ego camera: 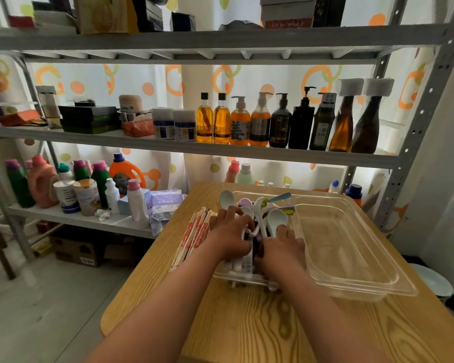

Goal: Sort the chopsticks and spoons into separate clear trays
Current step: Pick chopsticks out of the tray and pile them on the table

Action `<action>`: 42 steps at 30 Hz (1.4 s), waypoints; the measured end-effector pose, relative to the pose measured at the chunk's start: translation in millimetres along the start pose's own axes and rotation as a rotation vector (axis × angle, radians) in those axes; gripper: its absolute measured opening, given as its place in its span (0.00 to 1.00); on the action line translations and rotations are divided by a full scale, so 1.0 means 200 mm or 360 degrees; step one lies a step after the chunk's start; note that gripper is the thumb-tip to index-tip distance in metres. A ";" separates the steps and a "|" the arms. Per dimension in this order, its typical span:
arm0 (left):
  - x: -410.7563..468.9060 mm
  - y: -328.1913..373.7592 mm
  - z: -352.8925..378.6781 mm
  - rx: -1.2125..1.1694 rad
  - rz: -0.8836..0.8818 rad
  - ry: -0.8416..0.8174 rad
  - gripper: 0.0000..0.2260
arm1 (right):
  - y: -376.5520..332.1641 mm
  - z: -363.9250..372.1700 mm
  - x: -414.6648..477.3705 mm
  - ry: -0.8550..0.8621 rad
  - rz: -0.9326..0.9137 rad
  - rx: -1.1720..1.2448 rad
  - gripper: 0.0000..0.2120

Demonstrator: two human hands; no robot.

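Both hands are digging into the packed clear tray (246,279) sitting mid-desk. The left hand (232,231) is curling its fingers round a few white spoon handles, so it's clamped on spoons (277,218). The right hand (283,247) is reaching in at 3 o'clock of the left, fingers going down into the pile. I can't tell if it's gripping anything or just feeling around.

The spoon bowls are sticking up and fanning toward 12 o'clock, probably because the handles are all jammed down together at the near end. That would explain why both hands are working there.

The paper-wrapped chopsticks (194,237) are lying bundled at 9 o'clock of the left hand, along that tray's left side. I can't tell whether they're inside the wall or just outside it. The second clear tray (351,286) is sitting at 3 o'clock, touching the first, with nothing in it yet — so my guess is the sorting is only just starting.

The wooden desk (246,323) is standing in front of a metal shelf (194,150) that's holding bottles.
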State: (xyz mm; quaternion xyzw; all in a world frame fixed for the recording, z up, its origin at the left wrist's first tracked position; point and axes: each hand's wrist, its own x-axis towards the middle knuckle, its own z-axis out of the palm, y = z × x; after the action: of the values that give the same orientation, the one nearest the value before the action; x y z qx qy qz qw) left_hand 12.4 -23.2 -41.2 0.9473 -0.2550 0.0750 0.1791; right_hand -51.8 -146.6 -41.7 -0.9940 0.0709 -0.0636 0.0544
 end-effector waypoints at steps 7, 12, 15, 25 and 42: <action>0.00 -0.01 0.01 -0.0012 -0.0010 -0.0001 0.27 | 0.01 0.03 0.02 -0.0031 -0.0055 -0.0051 0.21; 0.02 -0.02 0.02 0.0026 -0.0008 -0.0154 0.32 | 0.01 0.03 0.02 -0.0059 -0.0055 -0.0070 0.22; 0.02 -0.02 0.02 0.0016 -0.0003 -0.0192 0.34 | 0.02 0.03 0.02 -0.0094 -0.0063 -0.0070 0.27; 0.03 -0.03 0.00 -0.0180 0.0003 -0.0220 0.35 | 0.01 0.00 -0.01 -0.0188 -0.0091 -0.0041 0.35; 0.03 -0.04 0.00 -0.0245 0.0006 -0.0257 0.33 | 0.00 0.00 -0.01 -0.0057 -0.0156 0.0069 0.20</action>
State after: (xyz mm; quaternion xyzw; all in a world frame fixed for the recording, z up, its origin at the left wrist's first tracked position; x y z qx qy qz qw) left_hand 20.5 -19.9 -42.6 0.9331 -0.2754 -0.0210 0.2302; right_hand -53.7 -147.2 -41.2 -0.9958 0.0198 -0.0499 0.0741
